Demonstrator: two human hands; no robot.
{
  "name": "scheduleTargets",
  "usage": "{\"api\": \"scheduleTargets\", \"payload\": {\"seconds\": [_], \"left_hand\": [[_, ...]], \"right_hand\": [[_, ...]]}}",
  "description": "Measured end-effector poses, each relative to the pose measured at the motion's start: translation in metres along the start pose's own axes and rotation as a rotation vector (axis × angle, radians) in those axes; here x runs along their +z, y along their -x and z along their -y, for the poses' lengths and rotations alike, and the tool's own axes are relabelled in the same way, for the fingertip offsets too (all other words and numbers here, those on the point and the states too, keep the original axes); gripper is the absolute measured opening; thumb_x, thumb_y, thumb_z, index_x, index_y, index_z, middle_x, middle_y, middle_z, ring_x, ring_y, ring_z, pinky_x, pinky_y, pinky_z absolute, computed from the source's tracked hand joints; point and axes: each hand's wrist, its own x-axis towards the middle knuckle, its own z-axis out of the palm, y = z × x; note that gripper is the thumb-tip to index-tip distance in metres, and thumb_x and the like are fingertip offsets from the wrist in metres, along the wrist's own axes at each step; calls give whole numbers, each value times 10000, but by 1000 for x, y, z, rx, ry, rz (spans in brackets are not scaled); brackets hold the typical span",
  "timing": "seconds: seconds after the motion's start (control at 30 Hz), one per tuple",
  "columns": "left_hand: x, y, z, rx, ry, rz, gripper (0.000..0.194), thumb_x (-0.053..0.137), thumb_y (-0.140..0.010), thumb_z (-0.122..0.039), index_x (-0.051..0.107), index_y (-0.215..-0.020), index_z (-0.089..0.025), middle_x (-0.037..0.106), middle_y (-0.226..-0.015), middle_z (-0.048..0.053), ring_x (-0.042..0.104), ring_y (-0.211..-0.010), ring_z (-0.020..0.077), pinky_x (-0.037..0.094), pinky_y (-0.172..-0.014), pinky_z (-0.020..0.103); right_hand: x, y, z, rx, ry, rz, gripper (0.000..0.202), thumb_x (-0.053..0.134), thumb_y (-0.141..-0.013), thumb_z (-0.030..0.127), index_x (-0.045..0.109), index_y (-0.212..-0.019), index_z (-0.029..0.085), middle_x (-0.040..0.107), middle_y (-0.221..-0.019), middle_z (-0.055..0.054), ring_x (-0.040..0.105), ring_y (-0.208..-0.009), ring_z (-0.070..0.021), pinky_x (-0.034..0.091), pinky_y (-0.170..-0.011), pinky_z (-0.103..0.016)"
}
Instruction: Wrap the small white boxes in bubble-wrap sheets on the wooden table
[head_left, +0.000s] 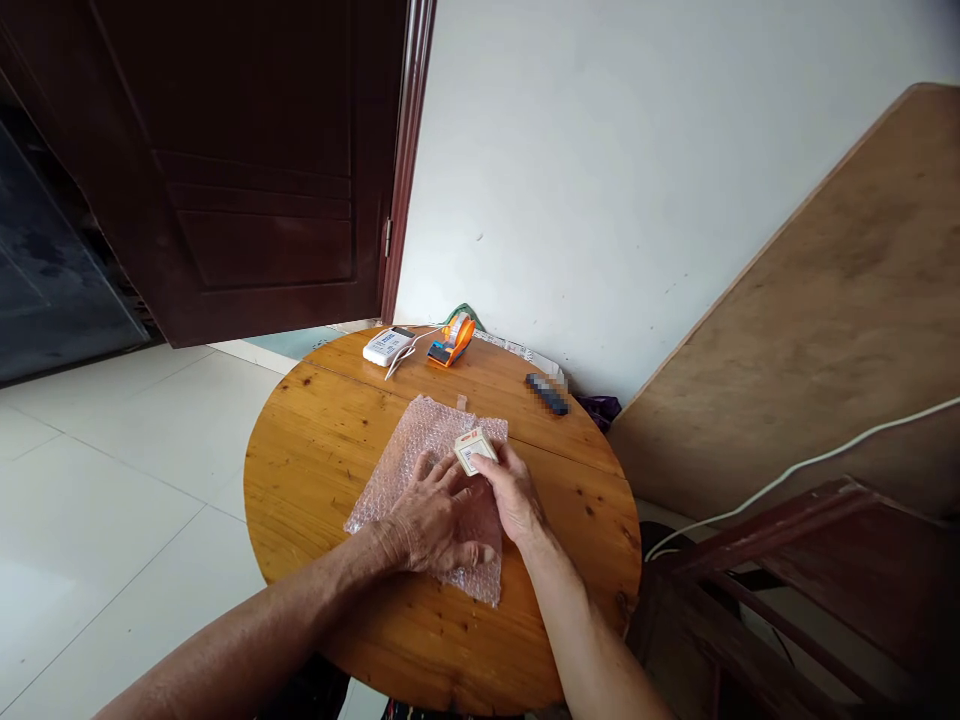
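A sheet of bubble wrap point(390, 470) lies on the round wooden table point(315, 450). My left hand point(439, 515) rests on it with fingers spread, palm down. In my right hand point(514, 490) is a small white box point(475, 452) with printing on its top, held between thumb and fingers over the right part of the wrap. My left fingertips come close to the box; whether they touch it I cannot tell. A short strip of clear tape point(461, 402) shows at the wrap's far edge.
Toward the back of the table stand a white power strip point(388, 346) with a cord and an orange tape dispenser point(452, 342). A dark, blurred-out object point(547, 394) lies at the back right. Behind are a white wall point(600, 180) and a dark door point(262, 180); a wooden chair point(787, 560) is at right.
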Motion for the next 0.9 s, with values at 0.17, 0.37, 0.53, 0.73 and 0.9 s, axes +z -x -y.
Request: {"api": "scheduleTargets", "payload": {"seconds": [0.17,0.37,0.53,0.73,0.9], "left_hand": [[-28,6,9,-107,-28,35,593,614,-857,-481,497,-1397,-264,472,-1461,123,397,-1366,349,222,-1157,603],[-38,20,32,-175,-116,68,824,734,-724,-473,416,-1436,-207,479,-1460,152,380,-1383,362,279,-1146,558],[-21,32,42,-190,-50,13,936,740,-684,-586,386,-1452,-185,427,-1513,159,313,-1437,354,190,-1198,544],[-19,35,43,-177,1,-33,961,733,-689,-598,358,-1470,-184,419,-1523,158,314,-1439,339,168,-1206,536],[-19,35,43,-179,15,-43,967,751,-678,-571,360,-1469,-174,431,-1512,168,313,-1435,353,162,-1199,547]], "right_hand": [[2,1,-1,-12,84,-35,389,772,-630,417,651,-929,198,715,-886,-15,636,-822,-203,489,-764,-313],[6,6,2,-93,313,62,377,706,-663,377,622,-990,209,714,-917,-20,651,-855,-225,517,-808,-350],[8,11,-5,-245,590,104,513,671,-653,250,571,-1156,223,664,-1216,-74,622,-1116,-249,460,-1016,-418],[-1,12,-9,-221,564,167,597,623,-704,209,493,-1287,220,634,-1270,-96,635,-1127,-231,493,-996,-390],[-1,13,-7,-251,635,173,435,653,-725,230,584,-1155,229,702,-1138,-70,659,-1057,-244,509,-951,-408]]}}
